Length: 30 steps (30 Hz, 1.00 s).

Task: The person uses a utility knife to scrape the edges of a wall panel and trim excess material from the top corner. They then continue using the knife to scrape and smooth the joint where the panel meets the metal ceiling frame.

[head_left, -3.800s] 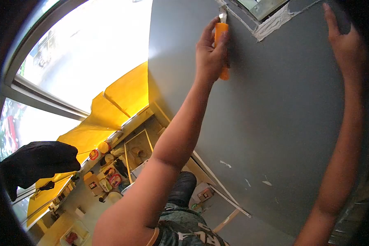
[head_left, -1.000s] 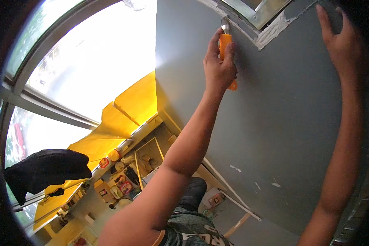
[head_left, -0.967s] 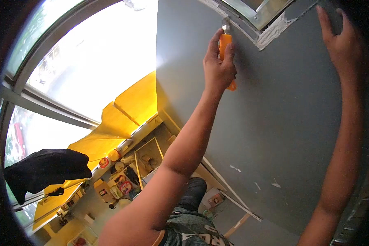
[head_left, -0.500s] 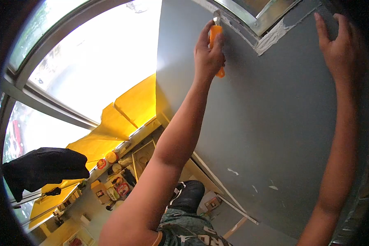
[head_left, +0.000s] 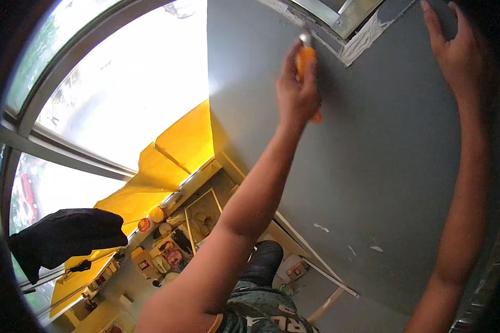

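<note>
Up near the corner of a metal frame [head_left: 347, 25], my left hand [head_left: 298, 91] is wrapped round the orange handle of a putty knife [head_left: 305, 58]. Its metal blade points up and shows only as a bright, blurred tip close to the grey wall panel [head_left: 372, 161]. White putty [head_left: 364, 43] lies in rough streaks along the frame's edge and corner, to the right of the blade. My right hand [head_left: 461, 55] is raised at the upper right, thumb and fingers apart with nothing in them, against the grey panel; part of it fades into the dark edge.
A large window fills the left side, with yellow sheeting [head_left: 186, 130] along its lower edge. A black cloth [head_left: 69, 238] hangs at the left. Below, tubs, boxes [head_left: 144, 263] and tools crowd the floor. A long pale strip [head_left: 308, 247] runs along the panel's bottom.
My left hand has moved down and slightly right with the putty knife, away from the frame's upper edge. The view has shifted a little, and my right hand stays open at the upper right.
</note>
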### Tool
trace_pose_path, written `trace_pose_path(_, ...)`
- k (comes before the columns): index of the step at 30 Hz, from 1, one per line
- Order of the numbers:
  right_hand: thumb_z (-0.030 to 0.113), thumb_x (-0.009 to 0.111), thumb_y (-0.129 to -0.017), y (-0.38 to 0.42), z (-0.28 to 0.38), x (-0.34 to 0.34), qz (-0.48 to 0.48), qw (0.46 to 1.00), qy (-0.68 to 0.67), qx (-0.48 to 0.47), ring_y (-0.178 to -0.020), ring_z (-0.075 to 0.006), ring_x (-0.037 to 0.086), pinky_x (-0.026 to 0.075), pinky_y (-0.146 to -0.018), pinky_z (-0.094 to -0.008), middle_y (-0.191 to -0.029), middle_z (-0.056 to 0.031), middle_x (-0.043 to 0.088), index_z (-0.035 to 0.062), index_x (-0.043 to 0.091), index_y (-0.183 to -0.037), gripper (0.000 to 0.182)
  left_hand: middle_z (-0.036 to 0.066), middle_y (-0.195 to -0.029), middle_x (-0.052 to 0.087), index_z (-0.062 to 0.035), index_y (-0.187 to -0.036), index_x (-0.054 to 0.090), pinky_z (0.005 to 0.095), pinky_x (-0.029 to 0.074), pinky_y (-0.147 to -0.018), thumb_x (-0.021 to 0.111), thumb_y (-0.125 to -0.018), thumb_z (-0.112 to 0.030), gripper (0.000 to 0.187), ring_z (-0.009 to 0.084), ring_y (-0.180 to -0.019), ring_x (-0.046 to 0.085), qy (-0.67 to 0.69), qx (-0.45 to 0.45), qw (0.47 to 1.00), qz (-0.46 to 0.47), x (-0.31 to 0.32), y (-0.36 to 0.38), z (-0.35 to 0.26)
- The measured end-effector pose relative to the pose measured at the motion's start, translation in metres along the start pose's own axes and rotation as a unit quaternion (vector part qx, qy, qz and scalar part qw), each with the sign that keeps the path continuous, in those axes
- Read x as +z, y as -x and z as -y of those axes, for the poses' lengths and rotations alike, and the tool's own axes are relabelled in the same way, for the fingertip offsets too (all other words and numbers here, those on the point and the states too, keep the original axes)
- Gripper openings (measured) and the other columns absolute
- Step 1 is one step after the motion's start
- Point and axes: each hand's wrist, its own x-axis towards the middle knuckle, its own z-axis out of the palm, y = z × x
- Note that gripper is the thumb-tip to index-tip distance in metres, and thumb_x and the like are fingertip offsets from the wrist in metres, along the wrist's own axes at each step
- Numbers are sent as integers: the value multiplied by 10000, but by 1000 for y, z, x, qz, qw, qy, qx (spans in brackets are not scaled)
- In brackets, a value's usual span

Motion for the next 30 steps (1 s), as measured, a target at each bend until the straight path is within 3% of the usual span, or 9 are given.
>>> trace_pose_path(1,507,659,-898,0,1,-1,7,1000,1,4,-914,-431,558,417,-792,-555,-950,-251,529,-56,555,-1009,583,50,-930,688,-102,-1505,496,255,486,-531,623,-1053,-228,486,72,-626,577,0,0,1000,0,6,12,5)
trace_pose_path(3,506,660,-897,0,2,1,3,1000,4,3,-916,-433,559,419,-791,-558,-955,-255,530,-62,559,-1017,590,52,-988,695,-111,-1513,494,252,475,-528,634,-1047,-222,500,65,-621,568,-35,187,981,36,14,41,6)
trace_pose_path(7,506,665,-891,1,0,0,3,1000,13,1,-924,-433,562,423,-789,-562,-968,-259,533,-70,565,-1037,603,81,-992,686,-132,-1524,475,243,478,-493,601,-1065,-197,480,67,-573,574,86,0,995,59,9,47,-7)
trace_pose_path(10,501,673,-882,0,-1,-1,4,999,36,-4,-923,-428,560,421,-779,-555,-973,-259,533,-63,561,-1024,591,68,-916,640,-133,-1542,424,255,493,-458,597,-1069,-210,509,83,-547,575,136,-23,989,42,-8,27,-15)
trace_pose_path(17,508,690,-861,-2,0,4,-35,998,46,-25,-907,-417,553,412,-766,-546,-961,-245,530,-46,549,-1001,588,42,-805,608,-96,-1545,410,280,500,-395,595,-1073,-267,535,90,-514,566,95,43,994,32,-28,-57,-6)
trace_pose_path(21,512,686,-869,-1,0,3,-30,998,38,-28,-895,-409,549,409,-761,-537,-944,-235,526,-46,546,-1014,594,34,-784,653,-76,-1510,482,264,470,-400,622,-1061,-251,502,71,-546,569,48,85,995,11,-29,-60,2)
trace_pose_path(26,510,677,-882,1,0,0,-28,999,32,-29,-888,-401,550,407,-758,-525,-936,-228,524,-39,547,-1024,582,49,-822,680,-71,-1500,502,249,464,-442,636,-1054,-231,492,68,-555,569,69,51,996,24,-28,-56,-2)
trace_pose_path(28,210,755,-874,-2,18,-13,-33,997,67,9,-937,-393,587,464,-815,-486,-950,-172,534,42,527,-1008,313,51,-830,682,-72,-1504,498,247,467,-451,639,-1053,-229,498,67,-555,568,85,33,995,31,-29,-56,-2)
trace_pose_path(30,210,746,-881,-2,23,-13,-36,998,59,9,-938,-394,584,461,-821,-488,-951,-175,529,37,525,-1014,310,56,-828,684,-79,-1479,532,263,476,-445,654,-1029,-224,489,79,-537,580,116,27,992,52,-32,-54,-2)
